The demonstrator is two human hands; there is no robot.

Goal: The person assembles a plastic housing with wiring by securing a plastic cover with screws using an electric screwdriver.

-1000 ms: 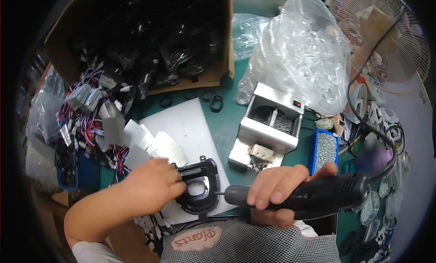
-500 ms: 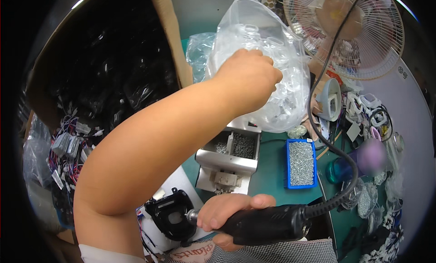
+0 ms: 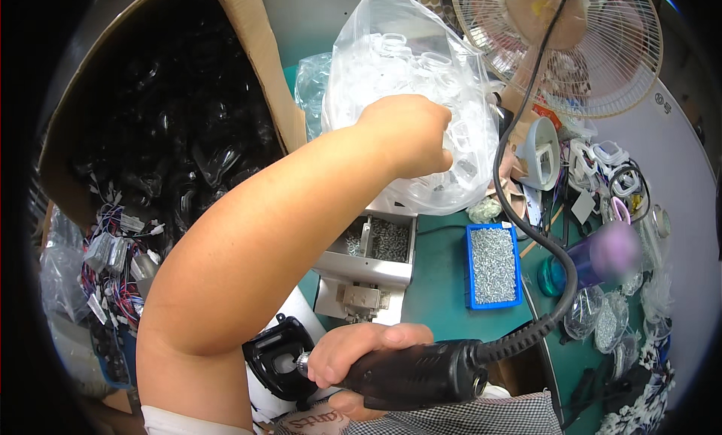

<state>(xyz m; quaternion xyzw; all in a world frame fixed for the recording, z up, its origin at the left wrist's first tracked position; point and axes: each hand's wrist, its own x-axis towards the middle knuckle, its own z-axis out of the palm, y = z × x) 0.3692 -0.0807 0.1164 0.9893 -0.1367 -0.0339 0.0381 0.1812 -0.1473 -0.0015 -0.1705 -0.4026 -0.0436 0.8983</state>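
Note:
My left hand [image 3: 410, 134] reaches up and forward to a big clear plastic bag [image 3: 391, 51] full of transparent plastic parts. Its fingers curl against the bag and the fingertips are hidden, so I cannot see whether they hold a part. My right hand [image 3: 353, 352] grips a black corded electric screwdriver [image 3: 421, 375] low in the view. The screwdriver's tip points left at a black plastic housing [image 3: 272, 356] lying on a white sheet, partly hidden behind my left forearm.
A white screw feeder [image 3: 368, 266] and a blue tray of screws [image 3: 492, 266] stand on the green table. A cardboard box [image 3: 248, 36] of black parts is at the left, wire bundles [image 3: 113, 262] below it. A fan [image 3: 571, 36] and small clutter fill the right.
My left hand has let go of the black housing and risen to the clear bag. My right hand has kept the screwdriver near the housing.

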